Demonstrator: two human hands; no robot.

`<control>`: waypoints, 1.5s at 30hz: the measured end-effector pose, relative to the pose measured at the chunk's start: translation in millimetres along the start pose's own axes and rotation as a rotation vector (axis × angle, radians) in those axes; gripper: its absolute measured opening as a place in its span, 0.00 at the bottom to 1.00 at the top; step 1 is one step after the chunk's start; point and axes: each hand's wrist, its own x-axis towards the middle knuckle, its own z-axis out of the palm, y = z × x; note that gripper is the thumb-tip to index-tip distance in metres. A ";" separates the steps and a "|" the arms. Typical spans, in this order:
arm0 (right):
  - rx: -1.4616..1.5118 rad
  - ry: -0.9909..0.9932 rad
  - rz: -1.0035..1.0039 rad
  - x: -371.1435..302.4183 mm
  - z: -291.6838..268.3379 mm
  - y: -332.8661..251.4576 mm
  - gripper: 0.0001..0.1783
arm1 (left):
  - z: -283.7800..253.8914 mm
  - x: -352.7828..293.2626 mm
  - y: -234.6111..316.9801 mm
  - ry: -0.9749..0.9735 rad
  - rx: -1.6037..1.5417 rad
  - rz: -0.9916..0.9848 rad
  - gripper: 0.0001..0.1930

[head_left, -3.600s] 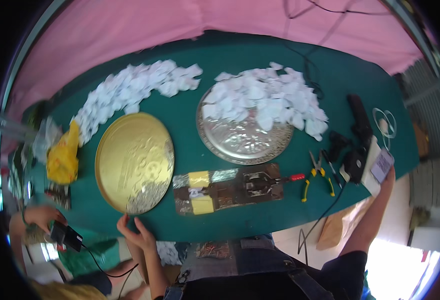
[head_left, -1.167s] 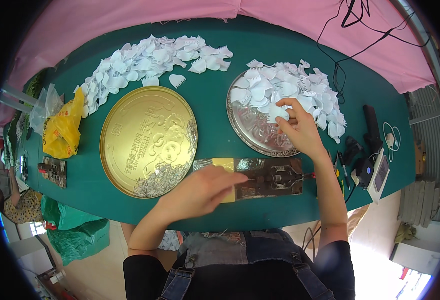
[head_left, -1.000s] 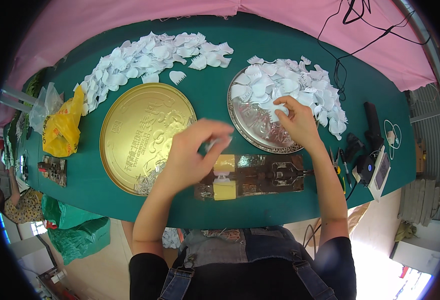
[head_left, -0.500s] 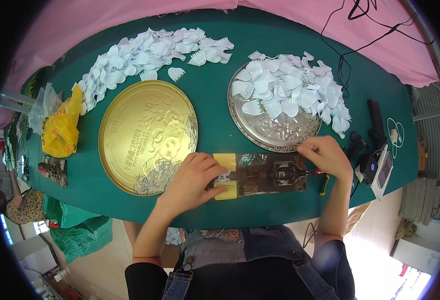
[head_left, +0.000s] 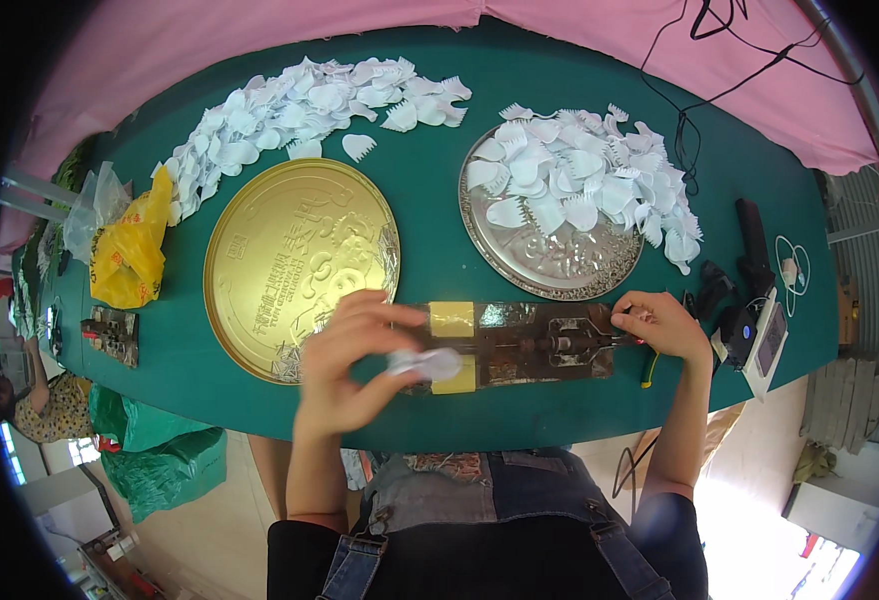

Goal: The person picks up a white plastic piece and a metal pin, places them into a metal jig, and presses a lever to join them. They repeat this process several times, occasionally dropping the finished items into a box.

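My left hand (head_left: pixel 348 362), blurred by motion, is over the left end of a dark flat metal fixture (head_left: pixel 520 345) with yellow tape on it. Its thumb and fingers hold a small white piece (head_left: pixel 430 363), too smeared to show its shape. At the fixture's right end, my right hand (head_left: pixel 668 325) has its fingers curled together beside a tool with a red and yellow handle (head_left: pixel 650 365). Whatever lies in those fingertips is hidden. A round gold lid (head_left: pixel 260 250) with thin metal pins on it sits left of the fixture, partly behind my left hand.
White toothed pieces form a long heap (head_left: pixel 290 110) at the far left and another pile (head_left: pixel 585 170) on a silver round tray (head_left: pixel 530 265). Yellow bag (head_left: pixel 132 255), small metal device (head_left: pixel 112 335), black cables (head_left: pixel 687 130) and a white boxy device (head_left: pixel 765 345) lie around the green table.
My left hand has lifted off the fixture and moved left, with a white piece in its fingers. My right hand has dropped slightly toward the fixture's right end.
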 end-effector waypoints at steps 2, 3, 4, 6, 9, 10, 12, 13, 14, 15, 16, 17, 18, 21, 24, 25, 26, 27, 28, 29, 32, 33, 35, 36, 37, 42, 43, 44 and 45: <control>-0.013 0.006 -0.024 -0.4 0.0 1.8 0.15 | -35.3 -20.9 10.3 0.079 -0.122 0.009 0.16; -0.040 0.000 -0.029 -1.0 -1.2 -2.8 0.15 | -58.3 -38.9 16.2 0.080 -0.153 0.002 0.18; -0.014 -0.004 -0.019 -2.2 -1.7 -2.1 0.14 | -83.8 -58.8 23.8 -0.042 -0.069 -0.134 0.18; 0.039 -0.004 -0.004 -3.4 -2.2 2.5 0.13 | -120.8 -106.8 36.2 -0.182 0.171 -0.436 0.17; 0.044 0.027 -0.030 -2.4 -3.6 12.1 0.14 | -140.8 -175.1 33.9 -0.181 0.444 -0.760 0.22; 0.028 0.040 0.005 -1.3 -7.0 5.9 0.15 | -138.5 -188.9 31.4 -0.107 0.647 -0.837 0.27; -0.022 0.079 -0.027 4.9 -10.6 -3.4 0.15 | -140.7 -199.5 31.8 -0.040 0.883 -0.963 0.33; -0.072 0.127 -0.048 7.6 -14.1 -8.9 0.15 | -137.9 -186.8 33.1 -0.032 0.882 -0.964 0.33; -0.064 0.139 -0.052 9.5 -16.3 -19.0 0.15 | -132.7 -168.5 30.9 0.106 0.728 -0.853 0.29; -0.066 0.144 -0.054 14.4 -15.6 -22.8 0.15 | -125.7 -143.1 28.5 0.234 0.574 -0.735 0.25; -0.053 0.174 -0.126 18.2 -14.2 -25.3 0.14 | -119.8 -115.3 23.9 0.189 0.545 -0.645 0.23; -0.040 0.205 -0.201 21.3 -13.3 -30.0 0.14 | -115.1 -85.7 17.4 0.146 0.518 -0.554 0.20; -0.036 0.204 -0.184 22.8 -11.9 -35.5 0.14 | -108.8 -58.0 -1.3 0.096 0.536 -0.439 0.19; -0.054 0.176 -0.215 34.6 -9.1 -59.4 0.14 | -99.3 23.4 -76.6 0.008 0.593 -0.213 0.16; -0.072 0.209 -0.269 60.2 2.3 -75.0 0.14 | -87.6 96.8 -168.7 0.017 0.730 -0.327 0.19; -0.081 0.252 -0.293 72.3 6.9 -73.5 0.15 | -80.6 116.6 -187.1 0.018 0.791 -0.379 0.19; -0.092 0.298 -0.308 81.8 8.9 -70.6 0.15 | -68.5 131.1 -198.8 0.010 0.777 -0.356 0.19; -0.157 0.343 -0.304 87.7 11.8 -75.0 0.15 | -59.8 140.0 -207.9 -0.014 0.926 -0.388 0.19; -0.216 0.362 -0.292 92.2 13.6 -76.9 0.16 | -50.8 150.4 -208.8 -0.040 1.074 -0.417 0.18; -0.274 0.377 -0.282 97.4 15.2 -78.2 0.16 | -47.8 160.4 -209.5 -0.087 0.988 -0.510 0.18; -0.415 0.433 -0.273 109.5 16.7 -76.2 0.17 | -39.6 166.5 -214.0 -0.096 0.880 -0.531 0.16; -0.478 0.477 -0.297 112.6 17.5 -76.7 0.18 | -43.2 163.8 -217.1 -0.096 0.879 -0.537 0.16; -0.513 0.490 -0.288 112.3 17.1 -79.9 0.18 | -52.0 155.9 -222.1 0.054 0.597 -0.322 0.13; -0.546 0.509 -0.272 114.1 17.6 -79.3 0.20 | -52.6 151.7 -216.7 0.053 0.599 -0.331 0.13; -0.545 0.506 -0.261 114.5 17.4 -75.7 0.20 | -48.2 148.6 -201.3 0.086 0.431 -0.326 0.12; -0.303 0.466 -0.207 118.1 16.0 -56.2 0.22 | -21.9 75.2 -70.2 -0.181 -0.159 -0.145 0.07; -0.215 0.432 -0.208 119.6 16.0 -55.1 0.22 | -14.1 55.9 -43.8 -0.293 -0.267 -0.182 0.08; -0.153 0.411 -0.205 120.6 16.8 -55.7 0.20 | -2.7 33.2 -34.3 -0.353 -0.283 -0.139 0.09; -0.154 0.401 -0.210 122.5 18.1 -57.2 0.20 | 3.7 15.5 -29.4 -0.434 -0.243 -0.128 0.09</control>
